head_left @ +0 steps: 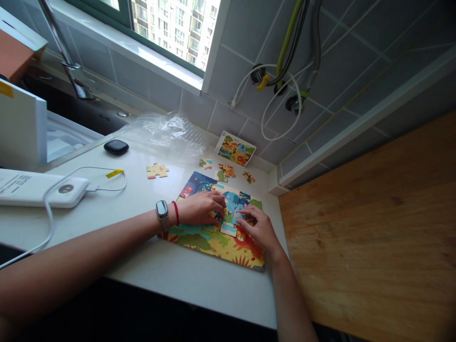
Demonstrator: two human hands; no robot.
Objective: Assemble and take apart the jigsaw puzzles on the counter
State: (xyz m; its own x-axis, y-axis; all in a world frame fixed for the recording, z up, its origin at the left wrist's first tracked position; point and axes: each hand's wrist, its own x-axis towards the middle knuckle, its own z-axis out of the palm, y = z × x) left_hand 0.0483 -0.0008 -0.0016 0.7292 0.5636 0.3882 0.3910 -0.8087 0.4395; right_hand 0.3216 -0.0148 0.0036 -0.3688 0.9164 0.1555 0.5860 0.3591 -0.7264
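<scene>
A colourful animal jigsaw puzzle (pixel 199 240) lies on the white counter, with an elephant near its middle and a lion near its lower right. My left hand (pixel 202 208) rests palm down on its left half, fingers spread and slightly bent, hiding part of the picture. My right hand (pixel 257 225) is over its right side, thumb and index finger apart beside a pale puzzle piece (pixel 228 228); its other fingers are partly hidden. Beyond the puzzle lie several loose pieces, among them an orange piece (pixel 226 170), a brown piece (pixel 249 177) and a beige piece (pixel 157 171).
A picture card (pixel 235 148) leans against the tiled wall. Clear bubble wrap (pixel 167 135), a black case (pixel 116 147) and a white power bank (pixel 42 189) with a cable are at left, near the sink (pixel 103 114). A wooden board (pixel 370 228) stands at right.
</scene>
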